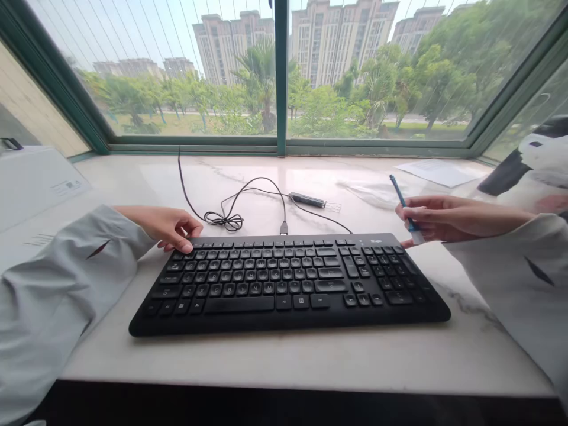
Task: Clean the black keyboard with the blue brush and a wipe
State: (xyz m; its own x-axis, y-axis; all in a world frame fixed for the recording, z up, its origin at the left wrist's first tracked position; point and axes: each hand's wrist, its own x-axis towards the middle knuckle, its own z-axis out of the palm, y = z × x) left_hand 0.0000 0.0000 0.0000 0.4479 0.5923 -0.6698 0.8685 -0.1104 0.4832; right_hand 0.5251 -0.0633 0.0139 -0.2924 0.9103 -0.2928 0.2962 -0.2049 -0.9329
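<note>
A black keyboard [266,305] lies across the pale marbled sill, its keys facing up. My left hand [171,229] pinches its far left corner, thumb on top and fingers curled behind the edge. By the far right corner, my right hand [437,218] is closed around a slim blue brush [398,190]. The brush's handle points up, and its pale bristles point down beside the keyboard's edge. One fingertip of that hand is close to the corner; whether it touches I cannot tell. Behind the keyboard its black cable [227,221] lies in a bundled loop, with the USB plug [284,228] just past the back edge.
Farther back lies a dark slim tool [307,200] with thin wire-like ends. Clear plastic wrapping [373,192] and a white paper [439,171] rest at the back right. A white box [39,183] stands at the left, a black-and-white plush toy [548,157] at the right. Window frames [281,77] rise behind.
</note>
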